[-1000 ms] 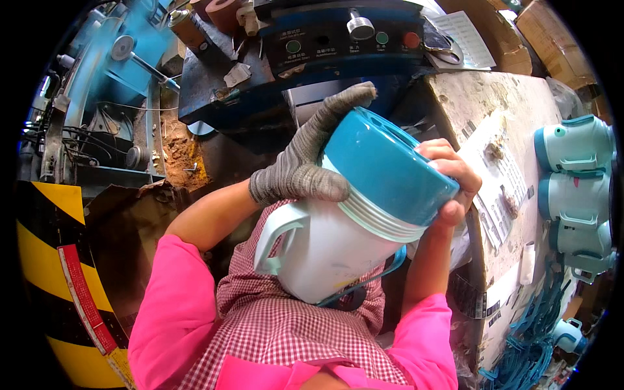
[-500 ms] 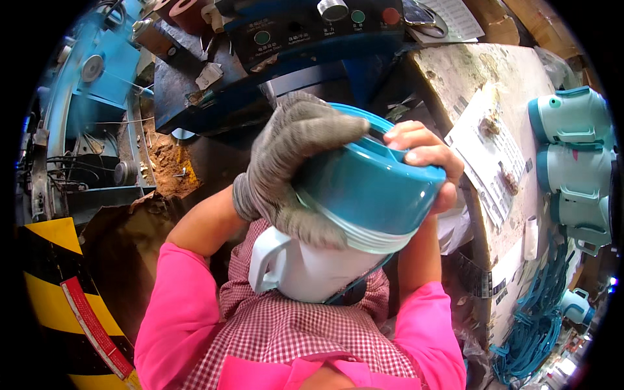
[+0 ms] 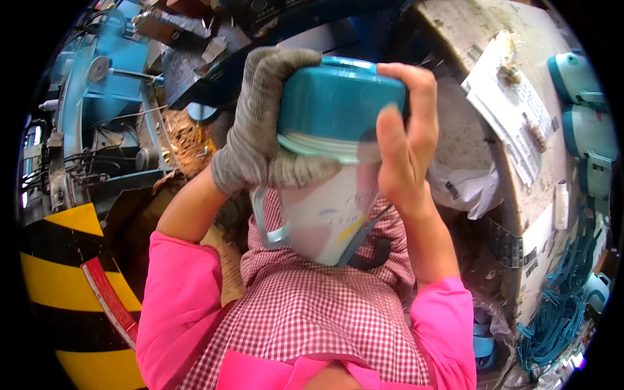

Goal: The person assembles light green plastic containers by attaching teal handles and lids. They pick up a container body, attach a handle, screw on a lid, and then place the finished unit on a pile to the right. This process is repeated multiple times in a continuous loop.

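In front of my chest I hold a jug (image 3: 325, 218) with a pale body and a loop handle (image 3: 268, 239) at its left. It is topped by a glossy teal lid (image 3: 335, 107), with a pale ring below it. My left hand (image 3: 257, 127), in a grey knit glove, is closed round the left side of the lid and ring, thumb across the front. My bare right hand (image 3: 416, 133) grips the right side, its fingers over the lid's far edge and its thumb bent up in front. Its remaining fingers are hidden behind the jug.
At right stands a worn worktable (image 3: 513, 188) with printed sheets (image 3: 510, 107) and a white tube (image 3: 561, 205). Beyond it are more teal-and-white jugs (image 3: 588, 136) and a heap of teal straps (image 3: 552, 331). Blue machinery (image 3: 117, 68) and a yellow-black striped panel (image 3: 78, 286) are at left.
The jug has come more upright and turned, so printing on its body now faces up. My right hand has moved from the lid's top to its right side. The view has shifted.
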`<state>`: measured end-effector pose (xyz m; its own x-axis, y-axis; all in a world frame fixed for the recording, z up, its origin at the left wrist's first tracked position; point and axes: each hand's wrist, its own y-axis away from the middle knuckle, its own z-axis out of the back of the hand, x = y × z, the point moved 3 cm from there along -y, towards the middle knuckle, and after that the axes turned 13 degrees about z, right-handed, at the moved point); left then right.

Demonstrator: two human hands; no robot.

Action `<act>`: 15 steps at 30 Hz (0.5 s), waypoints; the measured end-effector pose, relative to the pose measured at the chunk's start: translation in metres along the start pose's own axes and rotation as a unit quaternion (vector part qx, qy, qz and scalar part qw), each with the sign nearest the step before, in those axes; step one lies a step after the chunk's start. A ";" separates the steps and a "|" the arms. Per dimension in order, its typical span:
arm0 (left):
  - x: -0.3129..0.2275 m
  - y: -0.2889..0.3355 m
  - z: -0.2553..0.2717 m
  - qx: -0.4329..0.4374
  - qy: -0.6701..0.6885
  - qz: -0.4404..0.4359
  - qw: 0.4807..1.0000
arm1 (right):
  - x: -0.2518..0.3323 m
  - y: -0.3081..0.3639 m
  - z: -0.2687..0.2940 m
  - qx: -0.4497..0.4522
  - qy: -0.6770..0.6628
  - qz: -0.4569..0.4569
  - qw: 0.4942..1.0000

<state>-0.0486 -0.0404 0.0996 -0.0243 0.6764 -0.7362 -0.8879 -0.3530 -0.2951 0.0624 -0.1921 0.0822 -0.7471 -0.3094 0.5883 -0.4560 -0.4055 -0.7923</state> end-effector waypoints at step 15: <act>0.000 -0.006 -0.022 -0.117 -0.206 -0.035 0.971 | -0.039 0.014 -0.036 -0.121 0.001 -0.137 0.983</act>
<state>-0.0333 -0.0523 0.0876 -0.1929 0.8880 -0.4174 -0.7662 -0.4021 -0.5013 0.0676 -0.1551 0.0420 -0.5810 -0.2141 0.7852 -0.7420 -0.2572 -0.6191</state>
